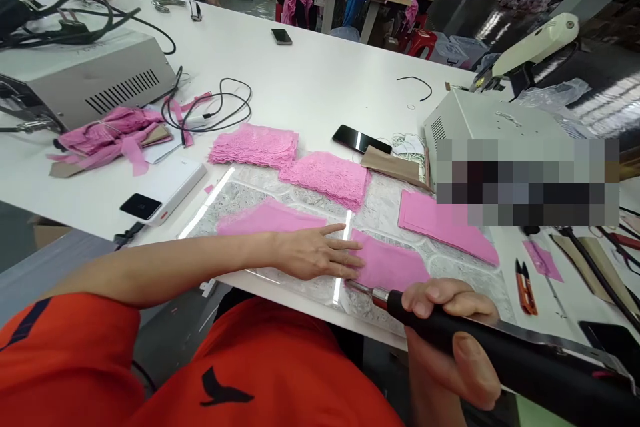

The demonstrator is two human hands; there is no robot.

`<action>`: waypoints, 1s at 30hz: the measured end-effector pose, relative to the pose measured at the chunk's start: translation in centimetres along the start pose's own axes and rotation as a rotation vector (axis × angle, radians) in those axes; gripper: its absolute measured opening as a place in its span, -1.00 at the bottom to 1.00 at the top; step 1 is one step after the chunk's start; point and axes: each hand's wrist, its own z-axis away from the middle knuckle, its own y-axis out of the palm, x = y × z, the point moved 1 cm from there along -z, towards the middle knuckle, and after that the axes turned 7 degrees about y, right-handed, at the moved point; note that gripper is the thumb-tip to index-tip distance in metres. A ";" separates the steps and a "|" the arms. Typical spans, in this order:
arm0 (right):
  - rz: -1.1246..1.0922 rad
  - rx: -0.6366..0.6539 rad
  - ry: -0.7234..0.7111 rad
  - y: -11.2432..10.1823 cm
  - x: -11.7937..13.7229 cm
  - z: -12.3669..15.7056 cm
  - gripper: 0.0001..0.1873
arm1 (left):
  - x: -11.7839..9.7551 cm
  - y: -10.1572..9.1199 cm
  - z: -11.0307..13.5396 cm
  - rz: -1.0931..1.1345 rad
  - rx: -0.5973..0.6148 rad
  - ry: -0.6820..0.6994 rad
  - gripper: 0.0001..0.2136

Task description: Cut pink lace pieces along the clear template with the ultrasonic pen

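My left hand (320,252) lies flat with fingers spread, its fingertips on the left edge of a pink fabric piece (393,261). My right hand (455,333) is wrapped around a thick black-handled tool (505,353) with a metal collar and a slim metal tip. That tip points left and sits close to my left fingertips, by the fabric's lower left corner. Another pink piece (270,215) is partly covered by my left forearm. Behind them are two stacks of pink lace, one at left (255,145) and one nearer the middle (327,179). Flat pink panels (445,223) lie to the right.
A grey vented box (110,80) with cables stands at left, near bundled pink fabric (113,133) and a white power bank (170,193). At right are another box (490,120), orange snips (526,287) and a black phone (360,140). People sit at sewing tables beyond.
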 end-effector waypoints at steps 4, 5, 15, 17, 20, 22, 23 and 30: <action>-0.006 -0.051 -0.032 0.0 0.0 -0.2 -0.80 | -0.2 -1.6 0.4 0.033 -0.042 -0.044 -0.54; -0.009 -0.071 -0.028 0.1 0.1 -0.3 -0.79 | -0.2 -2.1 0.8 0.032 -0.079 -0.051 -0.53; -0.084 -0.050 0.021 1.6 -0.6 0.0 -0.76 | -0.4 -1.3 8.4 0.027 -0.172 -0.101 -0.64; -0.102 -0.020 0.025 2.3 -1.0 0.1 -0.75 | -0.5 -0.7 9.3 0.013 -0.129 -0.122 -0.64; -0.101 0.027 0.029 3.2 -1.3 0.4 -0.74 | -0.4 -0.3 10.0 0.003 -0.094 -0.149 -0.62; -0.091 0.050 0.045 3.6 -1.4 0.6 -0.74 | -0.3 -0.2 10.2 -0.005 -0.093 -0.155 -0.62; -0.087 0.058 0.058 3.9 -1.5 0.7 -0.74 | -0.3 -0.2 10.3 -0.010 -0.098 -0.154 -0.62; -0.022 0.074 0.078 4.4 -1.7 1.0 -0.76 | 0.0 0.1 10.5 -0.023 -0.127 -0.140 -0.62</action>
